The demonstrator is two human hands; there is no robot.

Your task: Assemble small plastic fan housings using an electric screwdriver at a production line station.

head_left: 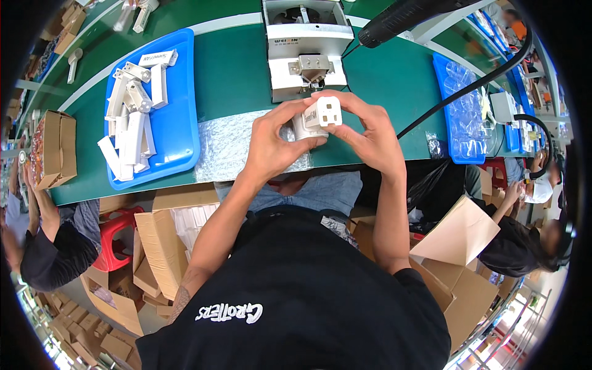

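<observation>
A white plastic housing (323, 115) with square holes in its end face is between my two hands, above the table's near edge. My left hand (272, 143) is closed around its left side, thumb and fingers pressed on the lower part. With thumb and fingertips my right hand (372, 132) grips it from the right, near the holed end. Just beyond my fingers stands a metal bench machine (310, 58) with a bracket on its front. Whether the housing touches the machine cannot be told. Part of the housing is hidden by my fingers.
A blue tray (179, 132) with several similar white housings (131, 139) lies on the left. A black electric screwdriver (385, 26) hangs at upper right with its cable. A second blue tray (472, 151) holds clear plastic parts. Cardboard boxes (163, 246) and co-workers are on both sides.
</observation>
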